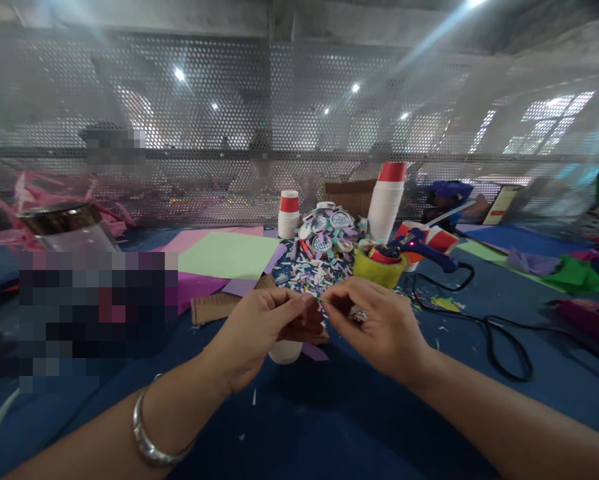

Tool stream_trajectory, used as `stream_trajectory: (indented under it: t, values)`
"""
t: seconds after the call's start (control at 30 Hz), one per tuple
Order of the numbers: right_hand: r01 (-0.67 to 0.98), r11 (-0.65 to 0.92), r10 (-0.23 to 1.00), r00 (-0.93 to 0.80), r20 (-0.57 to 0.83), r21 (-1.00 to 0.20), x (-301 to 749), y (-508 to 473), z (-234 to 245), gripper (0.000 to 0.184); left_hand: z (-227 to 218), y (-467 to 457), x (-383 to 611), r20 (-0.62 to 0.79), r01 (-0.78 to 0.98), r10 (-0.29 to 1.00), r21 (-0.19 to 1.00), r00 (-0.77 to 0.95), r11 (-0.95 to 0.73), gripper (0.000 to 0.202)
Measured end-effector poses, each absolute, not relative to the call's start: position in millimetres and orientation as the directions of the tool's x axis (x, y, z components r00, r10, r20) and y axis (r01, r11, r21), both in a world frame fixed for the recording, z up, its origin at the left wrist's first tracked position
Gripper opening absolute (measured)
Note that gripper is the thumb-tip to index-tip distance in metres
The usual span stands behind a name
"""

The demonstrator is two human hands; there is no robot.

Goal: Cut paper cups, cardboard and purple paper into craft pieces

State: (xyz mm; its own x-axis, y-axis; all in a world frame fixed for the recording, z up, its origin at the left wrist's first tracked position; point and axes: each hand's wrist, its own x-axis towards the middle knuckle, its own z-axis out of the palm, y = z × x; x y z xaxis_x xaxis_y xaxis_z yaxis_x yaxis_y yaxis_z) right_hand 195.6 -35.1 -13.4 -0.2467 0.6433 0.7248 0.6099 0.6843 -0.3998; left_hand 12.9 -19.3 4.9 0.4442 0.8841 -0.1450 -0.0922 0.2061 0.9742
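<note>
Over the dark blue table my left hand (274,320) is closed, thumb and forefinger pinched together at the tip. My right hand (379,327) meets it from the other side, also in a pinch. A thin green strip (323,300), perhaps paper, runs between the two sets of fingertips; its left end is hidden by my left fingers. Below my left hand a white rounded thing (285,352) shows in part, with a purple paper piece (314,351) beside it. Just beyond the hands lie many small paper scraps (314,275).
A blue glue gun (437,253) rests by a yellow-green container (379,268), its black cord (509,363) looping to the right. Behind stand stacked paper cups (385,200), a shorter cup stack (289,217) and a pile of cut pieces (324,230). Coloured sheets (229,255) lie left.
</note>
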Motion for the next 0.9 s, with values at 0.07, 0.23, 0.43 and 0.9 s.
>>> stream_trajectory:
  t: [0.07,0.23,0.43,0.9]
  values:
    - [0.607,0.722,0.598,-0.306,0.741,-0.332,195.0,-35.2,-14.7,0.008,3.1,-19.6,13.1,-0.129,-0.115,0.889,0.974,0.44,0.197,0.025]
    - [0.574,0.767,0.56,-0.383,0.735,-0.285,193.4,-35.0,-16.8,0.01,2.6,-19.4,13.7,-0.13,-0.112,0.906,0.975,0.403,0.19,0.02]
    - [0.52,0.787,0.57,-0.403,0.716,-0.333,191.7,-36.9,-16.2,0.007,3.7,-17.1,15.2,-0.073,0.021,0.937,0.997,0.341,0.07,0.016]
    - [0.445,0.62,0.776,-0.228,0.587,-0.646,193.2,-37.1,-14.3,0.015,3.7,-19.2,15.3,-0.041,0.003,0.874,0.999,0.484,0.045,0.017]
